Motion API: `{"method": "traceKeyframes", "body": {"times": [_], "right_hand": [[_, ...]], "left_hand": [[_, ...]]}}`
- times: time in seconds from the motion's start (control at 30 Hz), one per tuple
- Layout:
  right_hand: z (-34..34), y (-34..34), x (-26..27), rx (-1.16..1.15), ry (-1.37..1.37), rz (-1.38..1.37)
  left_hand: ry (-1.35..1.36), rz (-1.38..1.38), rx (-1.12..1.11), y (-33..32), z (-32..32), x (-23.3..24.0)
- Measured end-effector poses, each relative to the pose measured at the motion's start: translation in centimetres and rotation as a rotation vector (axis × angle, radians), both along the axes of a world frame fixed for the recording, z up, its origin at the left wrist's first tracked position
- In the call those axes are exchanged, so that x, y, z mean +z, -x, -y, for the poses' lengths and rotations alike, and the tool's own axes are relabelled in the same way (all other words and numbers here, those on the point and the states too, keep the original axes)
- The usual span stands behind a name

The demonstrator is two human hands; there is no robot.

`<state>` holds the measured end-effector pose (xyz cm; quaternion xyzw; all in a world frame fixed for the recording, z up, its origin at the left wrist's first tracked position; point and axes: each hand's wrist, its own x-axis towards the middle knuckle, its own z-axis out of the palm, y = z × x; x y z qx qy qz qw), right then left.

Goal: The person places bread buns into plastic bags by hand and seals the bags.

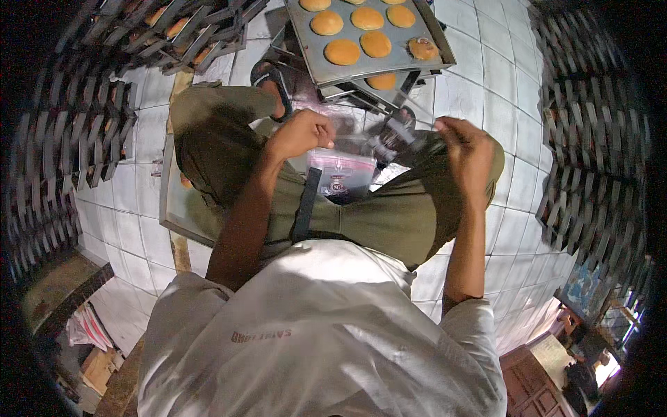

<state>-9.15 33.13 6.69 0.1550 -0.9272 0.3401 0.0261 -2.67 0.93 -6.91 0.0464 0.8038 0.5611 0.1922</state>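
Note:
My left hand (307,133) is above my left thigh, its fingers curled beside a stack of clear printed plastic bags (346,174) with a pink band. The stack lies between my thighs. Over my right thigh, my right hand (466,148) has thumb and fingertips pinched together. A blurred clear printed bag (391,139) stretches from those fingertips toward the left hand. Whether the left fingers grip it cannot be told. Just ahead is a metal baking tray (338,75) with several round buns (367,18). One bun (423,48) at its right has a dark, torn-looking top.
Below the upper tray, another bun (382,81) shows among stacked trays. Racks of dark trays stand at left (78,125) and right (589,146). A shallow tray (174,203) lies beside my left leg on the white tiled floor (513,125). A person (581,375) is at far lower right.

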Motion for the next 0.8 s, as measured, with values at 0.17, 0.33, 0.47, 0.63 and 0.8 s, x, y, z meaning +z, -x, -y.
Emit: {"method": "traceKeyframes", "body": {"times": [0.17,0.33,0.47,0.63,0.8], "right_hand": [[2.0,0.1,4.9,0.168,-0.064,-0.090],[4.9,0.6,4.4,0.182,0.398,0.133],[6.7,-0.5,3.7,0.134,0.804,0.602],[8.8,-0.9,1.9,0.178,0.906,0.680],[10.2,-1.5,1.2,0.109,1.275,0.845]], "left_hand": [[-0.059,-0.515,0.244,0.8,-3.3,6.5],[-0.368,-0.091,0.288,1.7,-5.9,11.0],[-0.618,-0.018,0.321,-0.2,-4.7,11.6],[-1.037,0.083,0.377,-0.6,-3.7,11.9],[-1.124,0.204,0.361,-1.2,-4.7,12.2]]}}
